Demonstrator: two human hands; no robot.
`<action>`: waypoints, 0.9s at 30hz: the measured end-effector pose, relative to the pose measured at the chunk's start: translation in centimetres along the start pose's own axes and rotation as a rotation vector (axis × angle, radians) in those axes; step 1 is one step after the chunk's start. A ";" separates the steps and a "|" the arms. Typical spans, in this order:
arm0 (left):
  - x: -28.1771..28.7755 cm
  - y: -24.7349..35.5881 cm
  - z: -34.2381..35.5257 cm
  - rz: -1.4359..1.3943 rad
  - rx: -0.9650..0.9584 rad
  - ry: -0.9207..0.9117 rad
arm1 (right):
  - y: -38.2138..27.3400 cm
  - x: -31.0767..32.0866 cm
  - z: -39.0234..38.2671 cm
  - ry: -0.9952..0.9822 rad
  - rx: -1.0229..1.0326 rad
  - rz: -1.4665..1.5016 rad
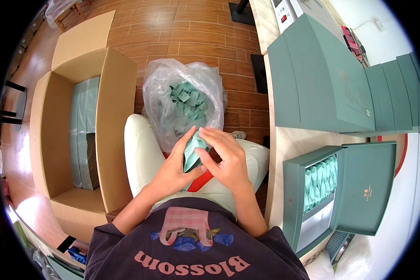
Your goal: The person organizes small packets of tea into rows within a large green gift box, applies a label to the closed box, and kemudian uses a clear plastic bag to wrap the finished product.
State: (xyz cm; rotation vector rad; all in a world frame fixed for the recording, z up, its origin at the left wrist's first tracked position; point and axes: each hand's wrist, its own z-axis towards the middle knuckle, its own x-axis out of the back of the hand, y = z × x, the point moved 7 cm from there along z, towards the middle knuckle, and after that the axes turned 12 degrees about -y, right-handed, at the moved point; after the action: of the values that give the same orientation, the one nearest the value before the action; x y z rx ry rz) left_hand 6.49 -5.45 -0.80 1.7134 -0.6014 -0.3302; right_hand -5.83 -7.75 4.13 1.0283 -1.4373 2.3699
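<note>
In front of my lap, between both hands, is a small light-teal packet with creased, shiny sides. My left hand cups it from the left, fingers along its edge. From the right, my right hand curls over it, its thumb and fingertips on the upper part. Just beyond the hands, a clear plastic bag stands on the floor with many similar teal packets inside. To my right, an open dark-green gift box holds a row of upright teal packets; its near compartment shows a white bottom.
An open cardboard carton on the left floor contains plastic-wrapped green boxes. On the pale table at right, several closed dark-green boxes stand in a row. A red strap or cloth lies at my lap.
</note>
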 end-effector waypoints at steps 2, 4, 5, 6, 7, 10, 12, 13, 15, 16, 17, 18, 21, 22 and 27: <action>-0.1 0.3 0.0 0.015 0.021 -0.023 | 0.4 0.0 -0.3 0.008 0.018 -0.054; -0.3 0.0 0.0 -0.010 0.037 -0.037 | 0.7 -0.2 -0.5 0.014 0.027 -0.084; -0.4 -0.3 0.0 -0.022 0.045 -0.044 | 0.8 -0.3 -0.6 0.017 0.026 -0.089; -0.3 -0.5 0.0 0.005 0.019 -0.033 | 0.9 -0.4 -0.5 0.018 0.026 -0.093; -0.2 -0.8 0.1 0.032 -0.006 -0.023 | 0.8 -0.5 -0.4 0.009 0.023 -0.053; 0.2 -0.2 0.1 0.218 -0.062 0.033 | 0.2 -0.2 0.1 -0.012 -0.016 0.036; 0.7 0.3 0.0 0.355 -0.080 0.148 | -0.1 -0.6 0.2 -0.014 -0.074 0.059; 0.9 0.6 -0.1 0.412 -0.083 0.241 | 0.3 -1.1 0.0 -0.036 -0.101 0.040; 1.3 1.3 -0.3 0.570 -0.155 0.412 | 0.4 -1.6 -0.1 -0.045 -0.122 -0.014; 1.3 1.2 -0.2 0.585 -0.131 0.423 | 0.4 -1.8 -0.1 -0.050 -0.133 -0.041; 1.3 1.2 -0.2 0.600 -0.107 0.434 | 0.4 -1.8 -0.1 -0.055 -0.144 -0.083; 1.4 1.1 -0.3 0.615 -0.082 0.445 | 0.4 -1.9 -0.2 -0.059 -0.153 -0.123; 1.4 1.2 -0.5 0.610 -0.065 0.483 | 0.5 -2.0 -0.2 -0.064 -0.164 -0.227; 1.3 1.3 -0.5 0.612 -0.068 0.492 | 0.5 -2.0 -0.2 -0.064 -0.166 -0.261; 0.8 1.3 -0.4 0.561 -0.008 0.481 | 1.1 -1.8 -0.3 0.005 -0.139 -0.272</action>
State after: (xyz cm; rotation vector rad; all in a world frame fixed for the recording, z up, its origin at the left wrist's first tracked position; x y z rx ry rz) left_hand 7.09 -5.72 0.62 1.4682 -0.6838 0.4635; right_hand -5.18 -7.73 2.11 1.1018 -1.3419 2.0523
